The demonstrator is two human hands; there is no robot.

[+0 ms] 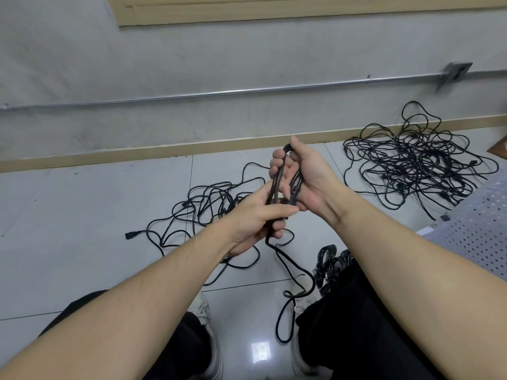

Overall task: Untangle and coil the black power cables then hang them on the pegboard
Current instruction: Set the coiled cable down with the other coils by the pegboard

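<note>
left hand [253, 223]: curled round the lower end of a bundle of looped black power cable [285, 185], thumb lying across the front of the strands, fingers tucked behind them.
right hand [304, 176]: wrapped round the top of the same bundle, the loop bending over just under the thumb. a black plug [293, 193] sits against the palm side.
loose tail: one strand of that cable drops out below the left hand, runs down between the knees and ends in a slack loop [285, 322] on the glossy grey tiled floor [82, 229].
nearer tangle: a smaller messy heap of black cables [208, 212] lies on the tiles right behind the hands, so the hands cover its right side. one connector end [129, 235] sticks out to the left.
far tangle: a much bigger knotted pile of black cables [417, 163] sits by the beige skirting board [137, 153], well apart to the right.
coiled stuff: a dark clump of already wound cables [329, 263] rests on the floor beside the right forearm, partly hidden by it.
pegboard: a pale perforated board [477, 229] lies low at the right edge, nothing hung on it that i can see.
wall bits: a thin metal conduit [219, 93] runs along the grey wall to a small metal box [455, 72].
</note>
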